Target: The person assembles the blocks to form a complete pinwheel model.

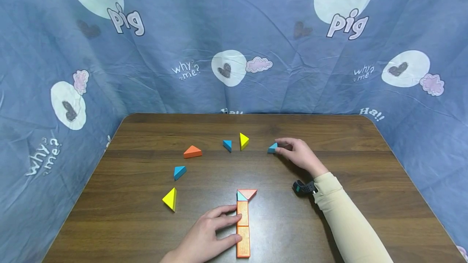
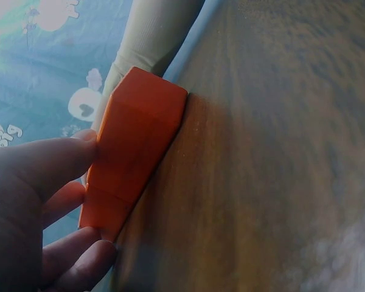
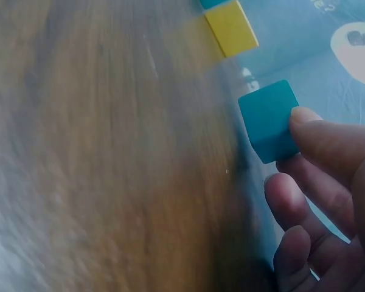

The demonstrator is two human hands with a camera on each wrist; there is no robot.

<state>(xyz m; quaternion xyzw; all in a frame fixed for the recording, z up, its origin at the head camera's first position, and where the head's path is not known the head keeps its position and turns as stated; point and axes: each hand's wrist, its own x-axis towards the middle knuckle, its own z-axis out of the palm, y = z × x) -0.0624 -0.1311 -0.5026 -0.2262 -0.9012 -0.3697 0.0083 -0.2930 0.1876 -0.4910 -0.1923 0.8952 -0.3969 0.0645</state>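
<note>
My right hand (image 1: 297, 153) pinches a small blue triangular block (image 1: 272, 148) between thumb and fingers at the right rear of the table. In the right wrist view the thumb lies on one side of this blue block (image 3: 269, 121). My left hand (image 1: 210, 232) rests its thumb and fingertips along the left side of two orange rectangular blocks (image 1: 243, 242) set end to end. Against their far end lie a light blue triangular block (image 1: 241, 196) and an orange triangular block (image 1: 249, 193). The left wrist view shows the orange blocks' side (image 2: 131, 140) with fingertips touching it.
Loose triangular blocks lie in an arc: yellow (image 1: 170, 199), blue (image 1: 179, 172), orange (image 1: 192, 151), blue (image 1: 228, 145) and yellow (image 1: 243, 141). The brown wooden table (image 1: 120, 222) meets a blue printed cloth (image 1: 226, 19) at the back. A black band (image 1: 304, 188) hangs at the right wrist.
</note>
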